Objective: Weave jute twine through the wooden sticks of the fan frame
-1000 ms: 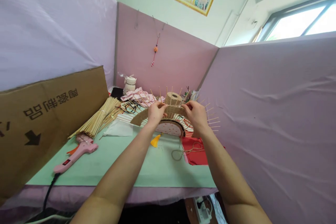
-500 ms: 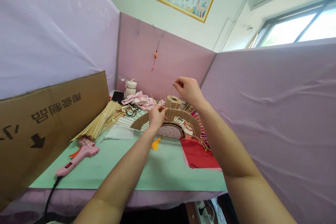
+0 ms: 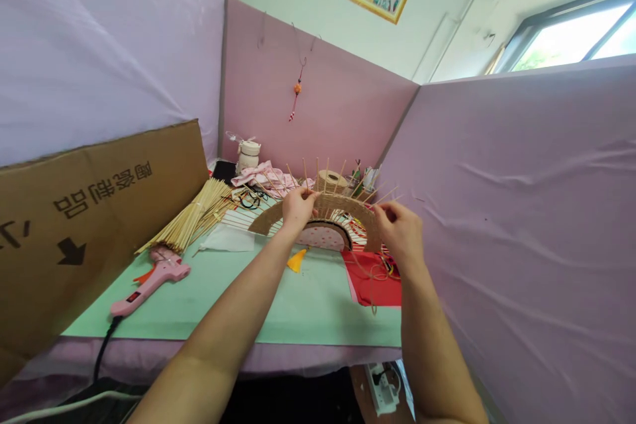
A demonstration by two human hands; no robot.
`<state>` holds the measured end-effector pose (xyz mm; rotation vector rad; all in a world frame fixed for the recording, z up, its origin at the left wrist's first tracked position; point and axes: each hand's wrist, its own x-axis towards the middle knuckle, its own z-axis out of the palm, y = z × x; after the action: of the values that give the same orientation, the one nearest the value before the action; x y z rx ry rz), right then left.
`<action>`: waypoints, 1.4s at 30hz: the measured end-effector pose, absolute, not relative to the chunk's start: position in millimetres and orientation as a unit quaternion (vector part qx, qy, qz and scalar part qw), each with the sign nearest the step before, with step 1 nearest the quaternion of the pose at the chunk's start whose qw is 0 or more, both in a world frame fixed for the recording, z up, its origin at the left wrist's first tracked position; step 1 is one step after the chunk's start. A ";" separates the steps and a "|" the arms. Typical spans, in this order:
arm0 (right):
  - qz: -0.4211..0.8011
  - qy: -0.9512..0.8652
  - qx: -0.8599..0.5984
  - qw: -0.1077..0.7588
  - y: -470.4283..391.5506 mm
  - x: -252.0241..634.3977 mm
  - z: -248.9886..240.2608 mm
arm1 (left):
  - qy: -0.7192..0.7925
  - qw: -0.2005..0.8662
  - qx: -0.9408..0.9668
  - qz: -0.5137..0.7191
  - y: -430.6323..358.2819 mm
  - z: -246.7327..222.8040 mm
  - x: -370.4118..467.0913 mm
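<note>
An arched, fan-shaped weaving [image 3: 342, 203] of brown cord on thin sticks stands over the table, with stick ends poking up along its top. Its inner half-round is a pink dotted panel [image 3: 325, 236] with a dark rim. My left hand [image 3: 297, 209] is closed on the band's upper edge, left of its middle. At the band's right end, my right hand [image 3: 400, 228] is pinched on a thin brown cord, mostly hidden by the fingers. A loose loop of this cord [image 3: 371, 276] hangs below, over red cloth [image 3: 380, 293].
Left lie a bundle of thin sticks [image 3: 191, 217] and a pink glue gun [image 3: 152, 283], beside a cardboard sheet [image 3: 109, 212]. Behind the weaving are a cord spool [image 3: 332, 181], pink cloth [image 3: 263, 176] and a white bottle [image 3: 248, 155]. A yellow scrap [image 3: 297, 260] lies in front.
My right hand has come down and right, from above the sticks to the band's right end. The cord loop now hangs over the red cloth. My left hand keeps its hold; the view has tilted down.
</note>
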<state>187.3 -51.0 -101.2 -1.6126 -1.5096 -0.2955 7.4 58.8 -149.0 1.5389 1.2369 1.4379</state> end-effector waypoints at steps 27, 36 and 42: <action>0.329 -0.554 -0.513 0.568 9.4 156.6 -149.8 | 0.425 0.417 0.578 0.558 79.1 -137.8 -12.2; -0.057 -0.649 -0.598 0.467 8.2 144.3 -149.2 | 0.415 0.419 0.598 0.542 84.0 -142.7 -25.6; -0.115 -0.653 -0.644 0.382 8.6 140.9 -143.3 | 0.385 0.360 0.607 0.594 79.1 -156.8 -22.8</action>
<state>140.9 8.6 -143.3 -1.6423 -1.6672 -0.2937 -22.8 79.1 -156.8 1.5659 0.9931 1.5324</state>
